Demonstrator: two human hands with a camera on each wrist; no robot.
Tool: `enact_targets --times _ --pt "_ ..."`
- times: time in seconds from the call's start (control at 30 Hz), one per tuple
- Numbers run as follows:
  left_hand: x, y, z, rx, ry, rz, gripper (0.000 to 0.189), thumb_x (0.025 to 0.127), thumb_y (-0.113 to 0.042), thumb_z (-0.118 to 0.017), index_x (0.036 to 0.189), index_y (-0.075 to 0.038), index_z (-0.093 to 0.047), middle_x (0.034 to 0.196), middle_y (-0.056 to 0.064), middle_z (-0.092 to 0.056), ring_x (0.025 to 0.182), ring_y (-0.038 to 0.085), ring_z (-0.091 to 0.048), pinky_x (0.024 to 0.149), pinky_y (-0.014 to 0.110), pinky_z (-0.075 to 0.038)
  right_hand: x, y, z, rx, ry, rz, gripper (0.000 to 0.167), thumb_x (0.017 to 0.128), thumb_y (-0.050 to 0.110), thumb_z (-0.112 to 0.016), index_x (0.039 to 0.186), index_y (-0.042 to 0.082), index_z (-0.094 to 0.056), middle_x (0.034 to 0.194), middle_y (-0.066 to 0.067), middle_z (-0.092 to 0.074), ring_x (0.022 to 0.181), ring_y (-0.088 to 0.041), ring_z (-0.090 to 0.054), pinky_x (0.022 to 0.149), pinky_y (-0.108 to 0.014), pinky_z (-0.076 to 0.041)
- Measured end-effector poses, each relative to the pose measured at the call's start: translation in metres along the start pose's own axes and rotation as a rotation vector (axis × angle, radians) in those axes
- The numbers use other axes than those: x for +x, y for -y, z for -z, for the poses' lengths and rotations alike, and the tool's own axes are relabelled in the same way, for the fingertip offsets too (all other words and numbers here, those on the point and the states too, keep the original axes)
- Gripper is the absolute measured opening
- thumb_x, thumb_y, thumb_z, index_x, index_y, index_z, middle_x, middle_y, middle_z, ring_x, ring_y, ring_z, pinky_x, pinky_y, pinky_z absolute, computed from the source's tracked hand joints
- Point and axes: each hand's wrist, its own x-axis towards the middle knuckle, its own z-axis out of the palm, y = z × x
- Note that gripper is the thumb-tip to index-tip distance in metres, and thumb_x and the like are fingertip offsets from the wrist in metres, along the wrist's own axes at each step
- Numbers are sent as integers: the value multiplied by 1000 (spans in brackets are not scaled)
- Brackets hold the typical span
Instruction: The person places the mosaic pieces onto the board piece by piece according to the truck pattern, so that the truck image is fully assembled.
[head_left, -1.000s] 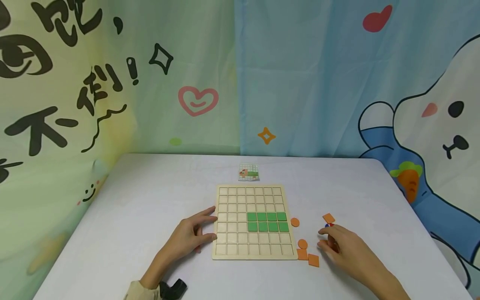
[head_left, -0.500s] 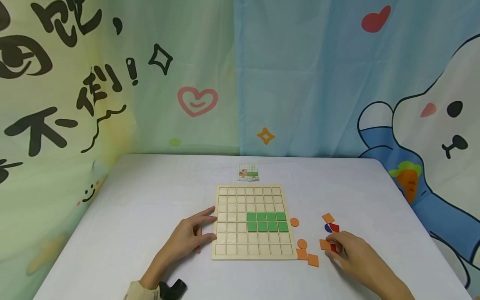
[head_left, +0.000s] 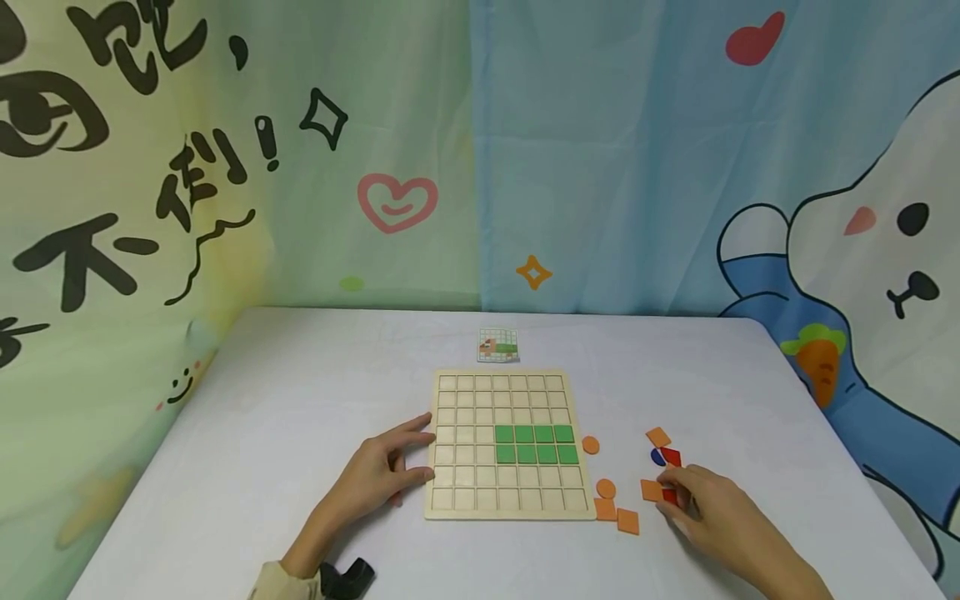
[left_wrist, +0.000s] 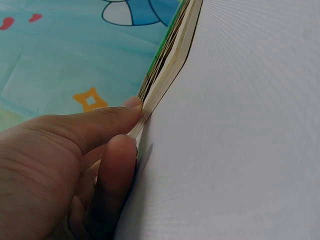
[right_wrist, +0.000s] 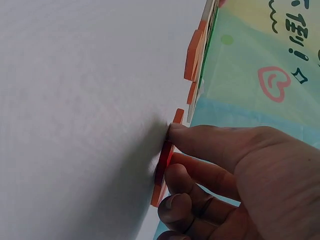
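A pale wooden grid board [head_left: 459,479] lies mid-table with two rows of green square tiles [head_left: 524,443] at its right side. Along its left edge, my left hand [head_left: 377,469] rests with thumb and fingers spread, touching the rim; in the left wrist view its fingertips meet the board's edge [left_wrist: 170,72]. To the right of the board, my right hand [head_left: 712,510] pinches a red tile [head_left: 670,497] low at the table. An orange square tile [head_left: 651,490] lies beside those fingertips. In the right wrist view the red tile [right_wrist: 163,162] shows between thumb and fingers, partly covered.
A small picture card [head_left: 498,345] lies behind the board. Near my right hand are a blue round piece [head_left: 657,457], another red piece [head_left: 672,457] and an orange square [head_left: 658,437]. Orange discs [head_left: 591,445] and squares [head_left: 627,522] lie by the board's right edge.
My right hand has drawn back toward me and slightly right, uncovering the blue piece, the red pieces and an orange square. My left hand stays at the board's edge.
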Motion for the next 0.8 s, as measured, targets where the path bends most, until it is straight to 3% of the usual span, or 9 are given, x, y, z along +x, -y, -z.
enact_targets --times 0.37,0.8 --pt "1 0 0 5 -7 -3 55 89 -24 -87 139 -9 -69 165 8 -50 42 13 -57 59 23 -50 2 -4 -1 15 4 -6 33 90 22 -85 116 6 -74 81 2 -54 77 -14 -51 63 -21 -42" --pt "0 1 0 -1 -11 -11 55 89 -25 -87 138 -9 -70 165 9 -50 42 12 -56 56 23 -49 -1 1 1 33 -67 7 32 91 24 -85 114 5 -75 80 2 -53 76 -13 -50 62 -20 -40"
